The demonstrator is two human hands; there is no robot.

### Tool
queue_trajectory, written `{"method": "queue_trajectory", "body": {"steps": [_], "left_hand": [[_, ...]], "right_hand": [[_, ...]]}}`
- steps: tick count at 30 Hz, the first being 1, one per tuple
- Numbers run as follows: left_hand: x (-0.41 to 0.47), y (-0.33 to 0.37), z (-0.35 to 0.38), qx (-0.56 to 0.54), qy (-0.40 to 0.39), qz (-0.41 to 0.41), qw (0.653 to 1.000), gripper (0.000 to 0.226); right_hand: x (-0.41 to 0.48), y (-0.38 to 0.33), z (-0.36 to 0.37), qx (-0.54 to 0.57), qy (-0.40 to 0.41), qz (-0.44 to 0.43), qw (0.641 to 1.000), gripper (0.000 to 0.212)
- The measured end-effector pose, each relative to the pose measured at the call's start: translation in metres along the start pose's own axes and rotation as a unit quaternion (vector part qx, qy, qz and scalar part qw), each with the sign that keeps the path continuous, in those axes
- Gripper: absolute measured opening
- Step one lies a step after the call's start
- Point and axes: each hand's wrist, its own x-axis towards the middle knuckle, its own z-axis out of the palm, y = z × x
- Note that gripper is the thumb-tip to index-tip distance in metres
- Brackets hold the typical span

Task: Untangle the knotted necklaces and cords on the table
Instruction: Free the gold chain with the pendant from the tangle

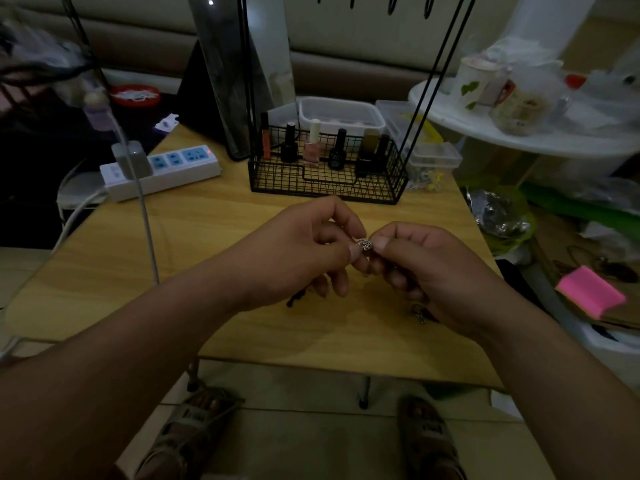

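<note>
Dim light falls on a pale wooden counter [214,237] set in front of a brown sofa, with tiled floor below. Above the middle of the counter, the left hand [304,247] and the right hand [426,268] meet almost fingertip to fingertip, each pinching one side of a silvery knot of chain [364,244] between thumb and forefinger; the other fingers of both hands are curled under. The knot is held up off the wood, between the two thumbs. Below the left hand a dark beaded strand [296,300] shows, and whether it lies on the counter or hangs from the fingers cannot be told. A small metal piece [420,315] peeks out under the heel of the right hand. Behind the hands stands a black wire basket [325,188] holding several nail polish bottles [313,143], with clear plastic boxes [341,114] behind it. A white power strip [162,169] lies at the far left corner, a plug in one socket. A pink pad [590,292] lies off to the right, beyond the counter's edge.
</note>
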Motion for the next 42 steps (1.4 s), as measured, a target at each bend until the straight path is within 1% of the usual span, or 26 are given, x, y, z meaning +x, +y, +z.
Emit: {"method": "queue_trajectory", "body": {"steps": [6,9,11,13,16,21,24,28,30,32,36,42], "left_hand": [[0.002,-0.002,0.003,0.078,0.019,0.012,0.997,0.007],[0.003,-0.003,0.005,0.091,0.022,0.011,0.996,0.003],[0.003,-0.002,0.005,0.069,0.020,0.001,0.997,0.006],[0.003,0.000,0.006,0.020,0.019,-0.018,0.999,0.010],[0.004,0.003,0.009,-0.043,0.020,-0.045,0.998,0.011],[0.009,0.000,0.015,-0.047,0.052,-0.033,0.997,0.007],[0.012,-0.002,0.020,-0.034,0.080,-0.029,0.996,0.006],[0.012,-0.006,0.024,-0.022,0.086,-0.034,0.995,0.009],[0.013,-0.008,0.026,-0.009,0.087,-0.031,0.996,0.007],[0.013,-0.009,0.029,0.023,0.090,-0.031,0.995,0.007],[0.014,-0.012,0.033,0.100,0.106,-0.031,0.989,0.006],[0.012,-0.014,0.033,0.175,0.107,-0.023,0.978,0.008]], "right_hand": [[-0.002,-0.003,-0.001,-0.058,0.025,0.006,0.998,0.022],[-0.005,-0.003,-0.005,-0.068,0.028,0.006,0.997,0.021],[-0.006,-0.002,-0.007,-0.060,0.023,0.006,0.998,0.021],[-0.008,0.000,-0.009,-0.040,0.017,0.005,0.999,0.019],[-0.010,0.000,-0.009,-0.050,0.031,-0.023,0.998,0.009],[-0.011,0.006,-0.003,-0.114,0.088,-0.095,0.985,0.011],[-0.010,0.008,0.001,-0.131,0.099,-0.097,0.982,0.009],[-0.007,0.010,0.000,-0.150,0.115,-0.070,0.979,0.005],[-0.006,0.012,0.001,-0.141,0.117,-0.060,0.981,0.003],[-0.005,0.012,0.003,-0.140,0.127,-0.061,0.980,0.005],[-0.003,0.013,0.006,-0.170,0.150,-0.091,0.970,0.011],[-0.007,0.016,0.010,-0.239,0.144,-0.120,0.953,0.014]]}}
